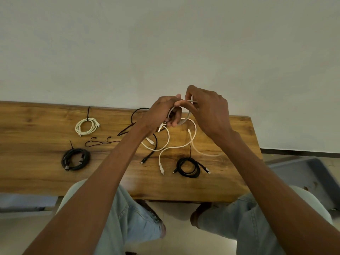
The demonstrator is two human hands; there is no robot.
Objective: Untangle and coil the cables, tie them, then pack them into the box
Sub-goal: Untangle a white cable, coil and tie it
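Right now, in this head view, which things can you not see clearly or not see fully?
- How many loops the white cable makes: the left hand and right hand cover them.
- The loose black cable: the left forearm hides its middle.
- The grey box on the floor: blurred, partly behind the right arm.
- Connector types on the black coil: too small.

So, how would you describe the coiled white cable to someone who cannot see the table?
Look at the wooden table, far left part. The white cable lies there, coiled and tied. It is the only white coil; the other two coils are black.
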